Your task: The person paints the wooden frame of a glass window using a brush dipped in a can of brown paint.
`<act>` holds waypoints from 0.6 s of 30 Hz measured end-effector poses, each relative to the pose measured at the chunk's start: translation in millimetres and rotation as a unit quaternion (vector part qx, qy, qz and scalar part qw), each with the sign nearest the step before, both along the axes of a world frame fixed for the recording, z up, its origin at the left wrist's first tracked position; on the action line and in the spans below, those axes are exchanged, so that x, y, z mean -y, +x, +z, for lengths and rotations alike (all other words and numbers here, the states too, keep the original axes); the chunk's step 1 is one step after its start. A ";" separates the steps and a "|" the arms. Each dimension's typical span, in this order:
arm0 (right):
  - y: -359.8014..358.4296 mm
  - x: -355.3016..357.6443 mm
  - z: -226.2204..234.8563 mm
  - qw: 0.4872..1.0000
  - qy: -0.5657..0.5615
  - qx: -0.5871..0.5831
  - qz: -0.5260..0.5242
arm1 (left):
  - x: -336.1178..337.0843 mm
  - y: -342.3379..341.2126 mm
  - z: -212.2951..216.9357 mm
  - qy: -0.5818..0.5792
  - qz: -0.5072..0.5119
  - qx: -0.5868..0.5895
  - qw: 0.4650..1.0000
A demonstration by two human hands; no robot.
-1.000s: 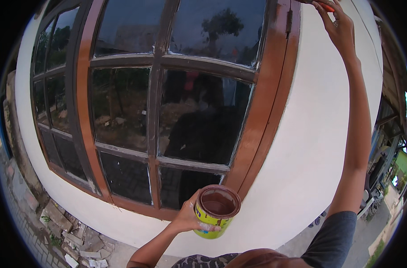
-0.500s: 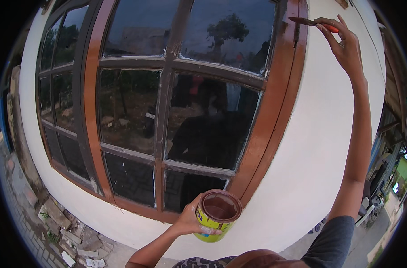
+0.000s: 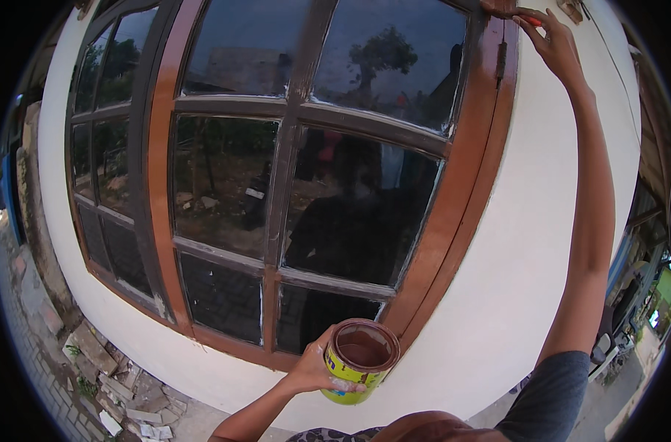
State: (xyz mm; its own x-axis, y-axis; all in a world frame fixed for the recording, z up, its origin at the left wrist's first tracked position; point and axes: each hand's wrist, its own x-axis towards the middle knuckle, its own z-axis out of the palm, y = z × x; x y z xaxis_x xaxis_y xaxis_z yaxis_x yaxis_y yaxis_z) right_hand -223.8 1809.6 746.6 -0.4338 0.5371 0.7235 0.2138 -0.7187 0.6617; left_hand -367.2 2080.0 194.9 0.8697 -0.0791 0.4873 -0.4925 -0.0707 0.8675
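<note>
Paintbrush (image 3: 502, 11) pinched between thumb and fingers, the right hand (image 3: 558, 48) reached high at the top of the view, where the dark bristles overlapped the upper right of a reddish-brown window frame (image 3: 446, 214), above a dark hinge (image 3: 502, 60); whether they touched the wood could not be made out. Part of the orange handle showed by the fingers. Lower down, the left hand (image 3: 313, 367) curled around the side of an open yellow-green paint can (image 3: 348, 398), its rim coated brown, with brown paint (image 3: 361, 356) inside. Pale smears marked that hand's fingers. The can was held before the window's lower right corner, near the white wall (image 3: 542, 206). Broken slabs (image 3: 121, 394) lay at lower left.
</note>
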 end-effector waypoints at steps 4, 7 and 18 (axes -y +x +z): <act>-18.6 -0.2 -17.3 0.992 -0.013 -0.055 0.110 | -0.4 0.7 -1.0 0.005 -0.004 0.000 1.000; -29.3 -17.6 6.5 0.983 0.021 0.004 0.181 | 0.6 0.2 -1.3 0.005 -0.011 0.008 1.000; -62.2 -28.9 -28.8 0.992 0.047 -0.079 0.087 | -3.8 -4.0 -1.3 0.007 -0.014 0.009 1.000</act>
State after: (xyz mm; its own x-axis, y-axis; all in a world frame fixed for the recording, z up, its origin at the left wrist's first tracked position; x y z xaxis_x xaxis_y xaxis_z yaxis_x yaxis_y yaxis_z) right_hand -286.0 1838.5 717.8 -0.3918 0.3909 0.8329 0.4354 -0.7187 0.5422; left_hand -371.2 2083.8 193.6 0.8584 -0.1102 0.5010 -0.5095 -0.0698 0.8576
